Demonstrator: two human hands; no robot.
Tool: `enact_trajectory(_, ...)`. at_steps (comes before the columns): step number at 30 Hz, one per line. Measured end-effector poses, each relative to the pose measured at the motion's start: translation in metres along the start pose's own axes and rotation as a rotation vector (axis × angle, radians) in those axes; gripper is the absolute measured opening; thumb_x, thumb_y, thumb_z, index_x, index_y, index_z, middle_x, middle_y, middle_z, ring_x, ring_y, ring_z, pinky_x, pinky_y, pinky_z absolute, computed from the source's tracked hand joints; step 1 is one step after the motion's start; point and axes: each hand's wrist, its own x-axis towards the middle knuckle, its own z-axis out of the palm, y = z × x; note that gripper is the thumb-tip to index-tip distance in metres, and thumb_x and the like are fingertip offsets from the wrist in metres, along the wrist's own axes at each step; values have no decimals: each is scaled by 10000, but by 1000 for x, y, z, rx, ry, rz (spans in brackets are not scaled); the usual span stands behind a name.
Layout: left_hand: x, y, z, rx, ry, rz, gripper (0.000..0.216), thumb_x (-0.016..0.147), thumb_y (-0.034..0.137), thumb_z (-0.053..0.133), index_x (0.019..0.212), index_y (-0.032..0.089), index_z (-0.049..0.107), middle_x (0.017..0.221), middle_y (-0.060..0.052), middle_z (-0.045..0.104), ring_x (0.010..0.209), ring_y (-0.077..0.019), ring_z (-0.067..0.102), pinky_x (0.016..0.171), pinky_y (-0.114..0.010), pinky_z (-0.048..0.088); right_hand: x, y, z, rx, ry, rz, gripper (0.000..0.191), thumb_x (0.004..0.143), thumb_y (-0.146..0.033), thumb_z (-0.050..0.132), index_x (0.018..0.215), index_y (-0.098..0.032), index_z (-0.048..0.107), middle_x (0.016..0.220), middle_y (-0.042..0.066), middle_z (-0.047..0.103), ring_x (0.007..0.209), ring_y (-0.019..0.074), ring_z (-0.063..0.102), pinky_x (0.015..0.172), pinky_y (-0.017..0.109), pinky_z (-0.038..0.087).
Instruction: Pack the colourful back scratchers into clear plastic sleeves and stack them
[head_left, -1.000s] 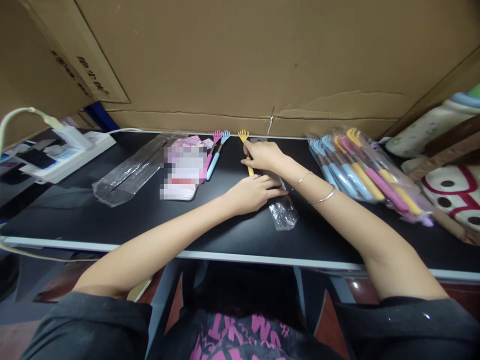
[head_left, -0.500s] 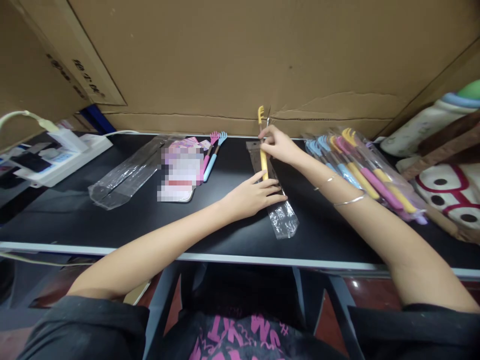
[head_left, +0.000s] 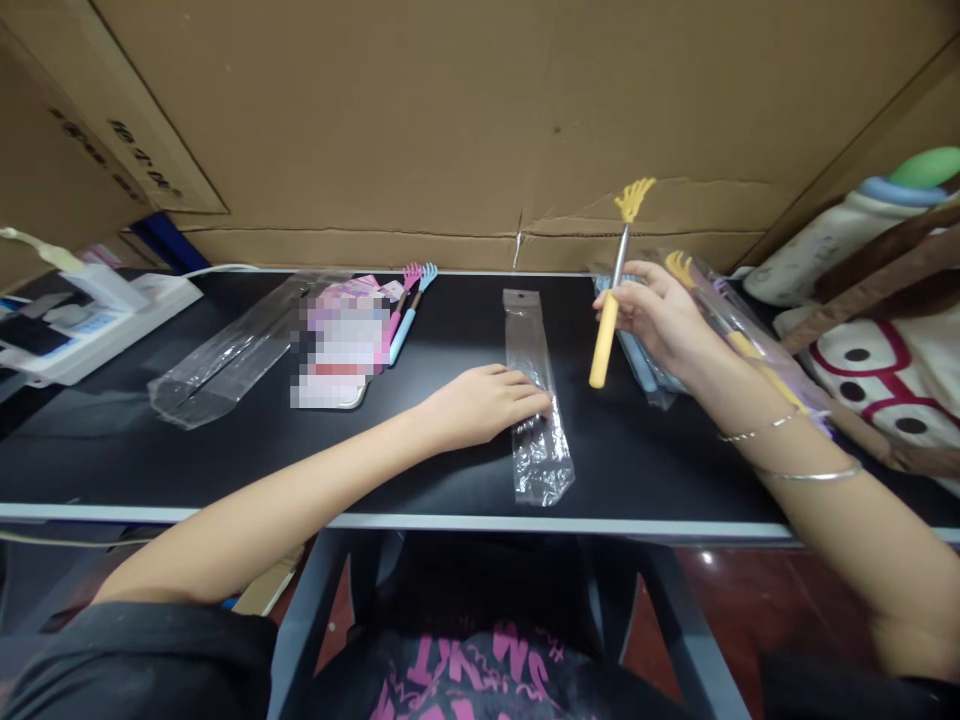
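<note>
My right hand (head_left: 652, 305) pinches a yellow back scratcher (head_left: 602, 345) by its metal shaft, just above the yellow handle. Its claw end points up and the whole scratcher is held above the table. A clear plastic bag (head_left: 541, 465) lies flat on the black table, with nothing visible inside. Across its middle lies my left hand (head_left: 491, 405), fingers close together and bent over the bag, gripping it. To the right, partly behind my right hand and forearm, are more bagged back scratchers (head_left: 750, 345), blue and yellow ones showing.
A pink back scratcher (head_left: 395, 308) and a blue one (head_left: 405, 325) lie left of centre beside a blurred-out phone (head_left: 330, 350). Another clear bag (head_left: 202, 380) lies farther left, near a white power strip (head_left: 142, 325). Cardboard (head_left: 420, 120) walls the back. A bottle (head_left: 825, 240) and a cloth bag (head_left: 907, 380) stand right.
The yellow back scratcher has left the plastic bag and moved up and right in my right hand. My left hand stays on the bag, its fingers closer together.
</note>
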Motion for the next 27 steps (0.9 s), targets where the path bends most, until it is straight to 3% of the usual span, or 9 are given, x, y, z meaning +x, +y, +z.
enact_trajectory(4,-2,-6,-3,15,-7,-96,249,1000,185,456,1183,205,624,1257,-21,680,1099,-160,639,842,-261,500,-7,3,0,5,-9,62,246,789,-219,523,1019,-258,446,766,-12,639,714,178,670,718,371,567)
enact_trajectory(8,-6,-16,-9,40,1,-126,255,1007,210,450,1185,221,632,1218,-15,691,1024,-133,662,779,-224,503,-13,3,7,-214,-75,-77,243,810,-228,500,1051,-241,473,753,-24,587,584,150,617,618,328,532)
enact_trajectory(10,-8,-22,-12,63,57,-129,250,1008,227,450,1162,226,648,1210,-15,694,1081,-146,647,836,-243,508,-18,1,9,-446,-99,-205,252,831,-250,508,1083,-230,512,804,-1,611,596,159,618,610,325,510)
enact_trajectory(14,-9,-35,-19,157,251,-179,259,1004,254,456,1157,238,663,1297,-17,659,1312,-233,511,1077,-402,419,-30,-6,14,-966,-81,-426,280,875,-258,505,1141,-233,587,977,57,694,800,227,669,665,337,482)
enact_trajectory(18,-12,-46,-21,208,309,-322,307,986,280,493,1257,204,616,1336,-64,630,1319,-273,491,1094,-455,385,-39,-9,20,-1112,-154,-530,276,915,-247,485,1165,-243,602,1077,53,711,816,209,680,640,314,458)
enact_trajectory(21,-14,-52,-19,224,227,-368,280,990,306,487,1189,191,648,1152,-82,708,1166,-270,584,1004,-442,430,-42,-11,23,-1141,-200,-614,257,957,-254,450,1150,-235,618,1094,49,716,822,190,684,618,300,436)
enact_trajectory(24,-14,-54,-16,272,125,-372,272,1006,317,450,1032,178,682,897,-69,727,910,-233,645,807,-365,474,-42,-13,22,-1168,-191,-627,258,976,-291,442,1142,-231,631,1087,51,732,828,197,691,612,305,421)
enact_trajectory(27,-15,-52,-18,314,116,-350,286,1014,332,437,1006,173,674,845,-55,713,830,-206,637,643,-301,435,-40,-14,18,-1171,-190,-581,262,975,-356,459,1117,-235,642,1027,56,756,850,224,699,633,319,422)
